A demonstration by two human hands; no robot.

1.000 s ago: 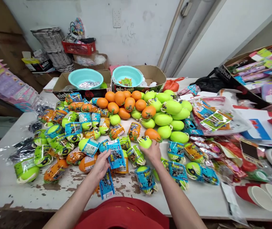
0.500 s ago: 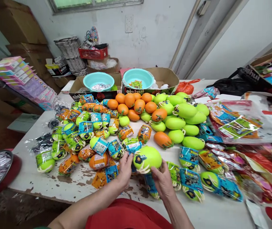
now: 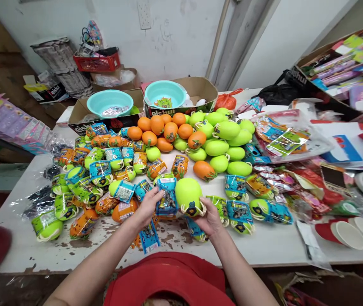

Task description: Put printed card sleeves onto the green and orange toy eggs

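My left hand is closed on the edge of a blue printed wrapper, held upright above the table. Just right of it, my right hand grips a large lime-green toy egg by its lower right side. The egg stands tilted, its dark face patch and pale strings turned down toward me, close beside the wrapper. Below my left hand lies another flat blue wrapper. A wrapped egg is partly hidden behind my right hand.
Wrapped eggs crowd the table's left. Unwrapped orange eggs and green eggs are piled in the middle. Two turquoise basins stand in boxes at the back. Flat packets and paper cups lie right.
My right hand has picked up the green egg from the pile and brought it beside the wrapper in my left hand. The egg has turned its face patch downward. The camera view has swung about.
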